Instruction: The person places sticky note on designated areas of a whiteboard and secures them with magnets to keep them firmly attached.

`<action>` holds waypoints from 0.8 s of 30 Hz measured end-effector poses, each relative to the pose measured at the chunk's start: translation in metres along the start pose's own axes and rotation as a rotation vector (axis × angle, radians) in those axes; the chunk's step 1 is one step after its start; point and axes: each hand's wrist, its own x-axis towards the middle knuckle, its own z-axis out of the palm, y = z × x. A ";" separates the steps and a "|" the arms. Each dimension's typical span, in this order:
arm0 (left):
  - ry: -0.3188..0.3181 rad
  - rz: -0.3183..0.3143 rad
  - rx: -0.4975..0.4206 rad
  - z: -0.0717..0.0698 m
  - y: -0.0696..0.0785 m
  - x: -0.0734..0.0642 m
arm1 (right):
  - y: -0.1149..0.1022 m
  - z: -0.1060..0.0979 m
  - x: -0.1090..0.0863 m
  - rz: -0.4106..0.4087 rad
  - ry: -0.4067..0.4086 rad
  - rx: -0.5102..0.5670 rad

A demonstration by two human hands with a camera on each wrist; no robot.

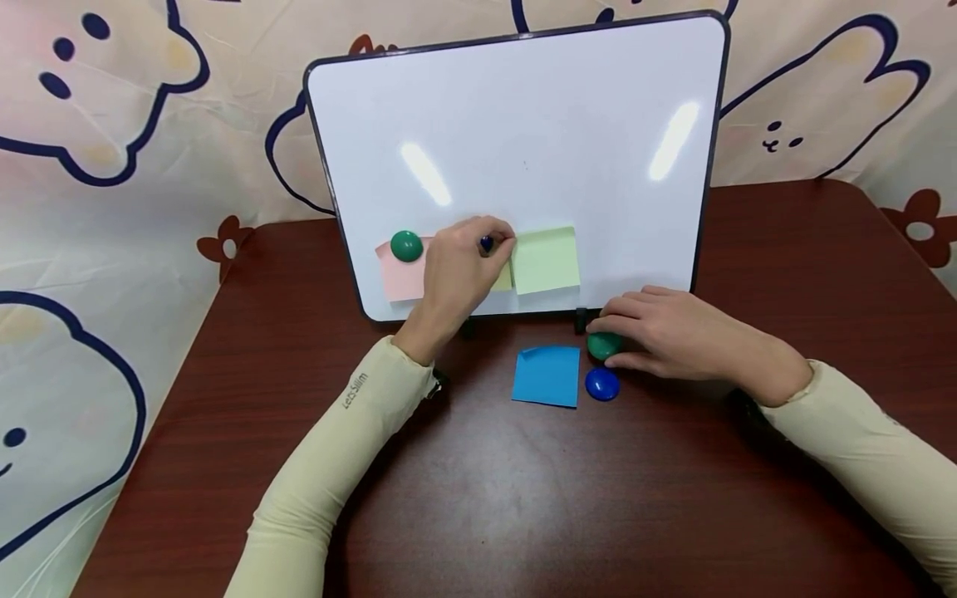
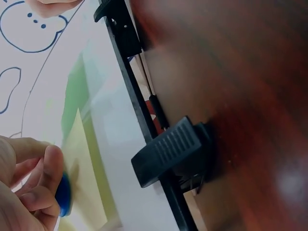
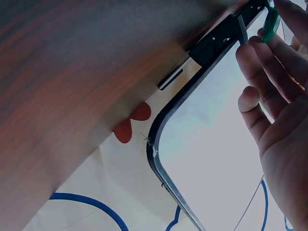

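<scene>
A whiteboard (image 1: 523,124) stands on the table with sticky notes along its lower part. My left hand (image 1: 463,262) is at the board in front of the yellow note (image 1: 503,278), its thumb and forefinger together at the upper left corner of the light green note (image 1: 547,262). Behind its fingers, a blue magnet (image 2: 63,195) lies against the yellow note. My right hand (image 1: 665,336) holds a green magnet (image 1: 604,345) by its fingertips, just below the board's bottom edge; the right wrist view also shows this green magnet (image 3: 272,24).
On the pink note (image 1: 399,278) sits another green magnet (image 1: 407,246). A blue sticky note (image 1: 547,378) and a blue magnet (image 1: 602,384) lie on the brown table (image 1: 523,498). Black clip feet (image 2: 168,149) grip the board's lower edge. A patterned cloth (image 1: 239,50) hangs behind.
</scene>
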 end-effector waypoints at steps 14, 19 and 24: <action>0.043 0.036 0.016 0.005 -0.001 0.002 | 0.000 0.001 0.000 -0.017 0.006 0.001; 0.042 0.029 0.031 0.005 0.000 0.003 | -0.001 0.000 0.001 -0.022 0.011 0.003; 0.044 0.025 0.042 0.006 0.001 0.003 | -0.001 0.000 0.001 -0.027 0.014 0.000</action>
